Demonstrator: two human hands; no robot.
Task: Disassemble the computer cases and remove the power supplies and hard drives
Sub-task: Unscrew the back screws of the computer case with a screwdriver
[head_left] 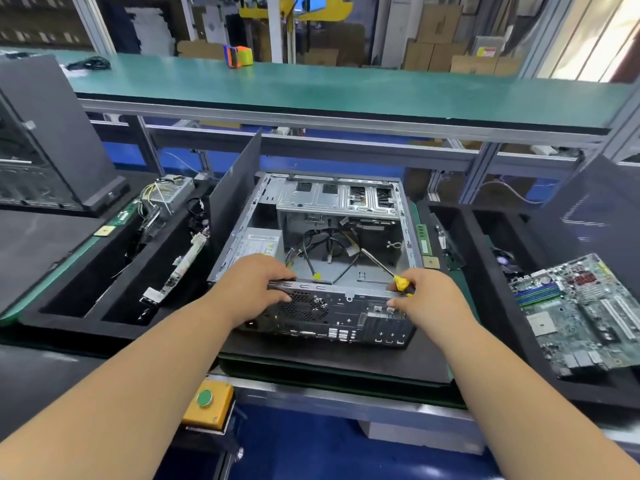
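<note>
Yellow-and-black screwdriver handle (403, 285), grey metal case (332, 199), green motherboard (585, 306), teal shelf (346, 88).

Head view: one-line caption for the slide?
Both hands grip the rear edge of an open case, the right hand also holding a screwdriver; left hand.

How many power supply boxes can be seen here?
2: one power supply sits inside the open computer case, at its left; another removed power supply lies in the black tray on the left. More may be hidden.

Left case (52, 140) cut by frame edge; power-supply label (259, 244) unreadable.
</note>
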